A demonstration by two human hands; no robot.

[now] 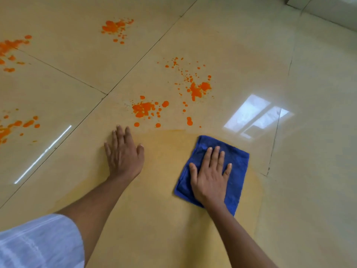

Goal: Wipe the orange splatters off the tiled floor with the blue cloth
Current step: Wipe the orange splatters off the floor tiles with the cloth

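Observation:
My right hand [209, 176] presses flat, fingers spread, on the folded blue cloth [236, 171] lying on the beige tiled floor [299, 190]. My left hand [124, 153] rests flat on the bare tile to the cloth's left, fingers straight. Orange splatters sit just beyond both hands: one cluster [144, 109] above my left hand, another [198, 88] further right. More orange patches lie at the far middle [114, 28], the upper left edge [11, 45] and the left edge [13, 126]. A faint yellowish smear [164, 180] covers the tile around and below the hands.
Dark grout lines [104, 93] cross the floor diagonally. A window's bright reflection [255, 115] shines on the tile right of the splatters. A white baseboard or wall edge [328, 10] runs along the top right corner. My light sleeve [38, 242] fills the lower left.

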